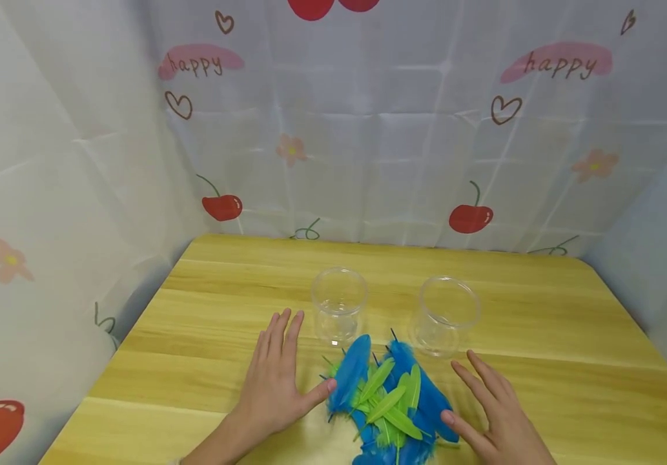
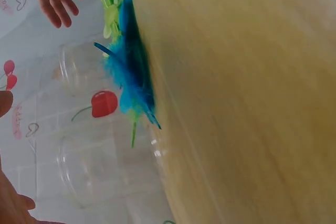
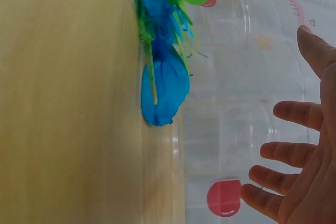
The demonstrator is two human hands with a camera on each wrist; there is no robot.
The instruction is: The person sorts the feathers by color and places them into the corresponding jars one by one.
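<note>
L hand (image 1: 275, 384) fingers straight, thumb touching feathers (image 1: 388, 400), R hand (image 1: 492, 407) likewise

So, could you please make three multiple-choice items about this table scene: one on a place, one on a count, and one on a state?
1. Where does the pile of feathers lie?
A. between the two hands
B. inside a cup
C. at the far edge of the table

2. How many clear plastic cups stand on the wooden table?
A. one
B. two
C. four

3. In what state are the cups?
A. lying on their sides
B. upright and filled with feathers
C. upright and empty

Answers:
1 A: the blue and green feathers lie on the table, with the left hand on one side and the right hand on the other.
2 B: the left cup and the right cup are the only ones.
3 C: both stand upright, and the table shows through them.
</note>
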